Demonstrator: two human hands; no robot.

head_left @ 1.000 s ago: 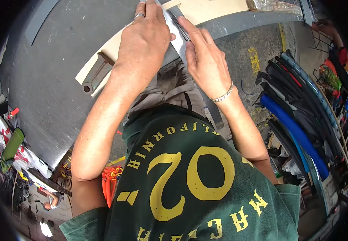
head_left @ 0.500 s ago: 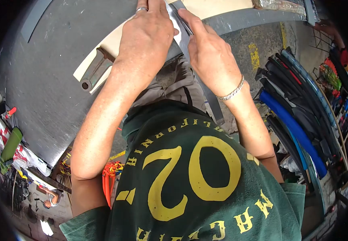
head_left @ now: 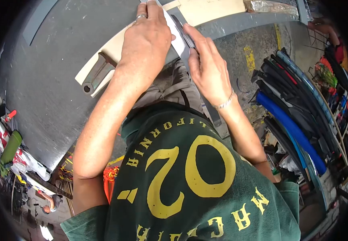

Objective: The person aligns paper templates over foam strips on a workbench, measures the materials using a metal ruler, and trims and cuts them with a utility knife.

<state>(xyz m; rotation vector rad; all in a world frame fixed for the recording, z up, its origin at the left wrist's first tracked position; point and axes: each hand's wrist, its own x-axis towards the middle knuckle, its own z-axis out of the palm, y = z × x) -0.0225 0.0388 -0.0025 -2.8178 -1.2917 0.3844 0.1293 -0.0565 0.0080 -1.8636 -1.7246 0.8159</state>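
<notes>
My left hand (head_left: 148, 38) lies flat, fingers stretched forward, on a pale strip (head_left: 177, 42) at the table's near edge. A ring is on one finger. My right hand (head_left: 211, 66) has its thumb and index finger on a slim dark metal tool (head_left: 184, 32) beside the strip; its exact kind is not clear. Under the left hand runs a curved cream sheet (head_left: 120, 36). On that sheet, left of my left wrist, rests a worn metal bar (head_left: 97, 74) with a round hole in its end. The left fingertips reach the top of the view.
The dark table (head_left: 57, 80) fills the left side. A tape-wrapped block (head_left: 270, 7) sits at the far right end of the sheet. Rolled dark and blue material (head_left: 290, 128) stands at right. Another person (head_left: 53, 203) is at lower left.
My right hand has shifted down a little and its fingers have straightened along the tool. The left hand has stayed nearly in place on the strip. The view has moved slightly.
</notes>
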